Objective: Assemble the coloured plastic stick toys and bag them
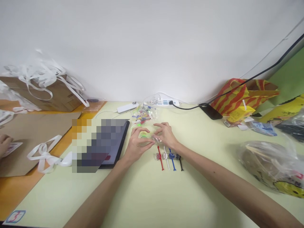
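Packet, small, clear, pinched between left hand and right hand above counter; best kept low, grip light, near coloured ties.

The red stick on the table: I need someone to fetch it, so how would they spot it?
On the pale yellow table, look just below the two hands. Four thin sticks lie in a row; the red stick is leftmost, beside the white stick.

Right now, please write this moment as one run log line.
left hand: holds small clear packet | right hand: holds same packet | on table: four coloured sticks | left: tablet
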Available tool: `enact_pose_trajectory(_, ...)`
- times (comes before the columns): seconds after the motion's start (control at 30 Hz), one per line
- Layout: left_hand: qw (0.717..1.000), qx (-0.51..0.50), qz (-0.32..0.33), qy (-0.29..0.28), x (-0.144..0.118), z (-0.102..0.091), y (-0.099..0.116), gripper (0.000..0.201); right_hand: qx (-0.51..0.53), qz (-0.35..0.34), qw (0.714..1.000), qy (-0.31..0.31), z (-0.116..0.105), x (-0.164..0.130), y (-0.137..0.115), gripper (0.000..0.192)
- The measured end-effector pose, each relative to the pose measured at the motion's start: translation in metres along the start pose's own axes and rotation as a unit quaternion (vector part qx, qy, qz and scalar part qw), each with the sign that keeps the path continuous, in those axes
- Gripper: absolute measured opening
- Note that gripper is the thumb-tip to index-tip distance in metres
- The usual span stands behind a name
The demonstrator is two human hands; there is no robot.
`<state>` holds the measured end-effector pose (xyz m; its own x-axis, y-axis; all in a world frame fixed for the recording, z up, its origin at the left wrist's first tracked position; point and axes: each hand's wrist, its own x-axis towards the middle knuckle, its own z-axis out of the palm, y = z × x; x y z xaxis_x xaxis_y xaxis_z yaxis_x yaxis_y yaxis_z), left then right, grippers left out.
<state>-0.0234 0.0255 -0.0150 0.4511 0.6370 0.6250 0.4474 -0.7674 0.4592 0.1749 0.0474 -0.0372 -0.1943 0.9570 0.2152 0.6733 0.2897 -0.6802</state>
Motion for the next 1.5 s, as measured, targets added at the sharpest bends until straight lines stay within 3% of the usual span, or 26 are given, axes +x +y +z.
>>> enact_pose_trajectory(0.17,1.000,-0.004,-0.016,-0.023,-0.002,0.002,-0.004,0.007,0.000,-0.006,1.000,-0.010,-0.009,0.000,0.002,0.010)
enact_pose_trajectory(0.3,0.999,0.012,-0.016,-0.048,-0.003,0.003,-0.005,0.007,0.001,-0.002,1.000,0.020,-0.048,-0.010,0.008,0.018)
enact_pose_trajectory(0.4,0.998,0.010,-0.011,-0.062,-0.003,0.005,-0.005,0.007,0.007,0.011,1.000,0.015,-0.082,-0.039,0.009,0.022)
enact_pose_trajectory(0.5,0.998,0.009,-0.012,-0.060,-0.003,0.006,-0.004,0.006,0.043,0.076,0.994,-0.061,-0.097,-0.080,0.005,0.031)
enact_pose_trajectory(0.6,0.998,0.010,-0.015,-0.057,-0.003,0.006,-0.004,0.007,0.024,0.110,0.988,-0.103,-0.088,-0.115,-0.001,0.039)
enact_pose_trajectory(0.77,0.998,0.004,-0.015,-0.055,-0.004,0.007,-0.005,0.007,-0.086,0.151,0.983,-0.055,-0.067,-0.140,-0.005,0.033)
enact_pose_trajectory(1.0,0.999,0.005,-0.002,-0.042,-0.004,0.007,-0.004,0.008,-0.119,0.220,0.968,-0.030,-0.082,-0.157,0.010,0.019)
enact_pose_trajectory(1.27,0.999,0.014,-0.004,-0.034,-0.004,0.007,-0.002,0.007,-0.143,0.190,0.971,0.007,-0.092,-0.171,0.027,0.016)
enact_pose_trajectory(1.4,0.999,0.012,-0.006,-0.033,-0.004,0.009,-0.003,0.006,-0.084,0.154,0.985,-0.002,-0.089,-0.169,0.033,0.016)
enact_pose_trajectory(1.5,0.999,0.016,-0.005,-0.034,-0.004,0.009,-0.003,0.006,-0.103,0.145,0.984,0.002,-0.084,-0.162,0.034,0.015)
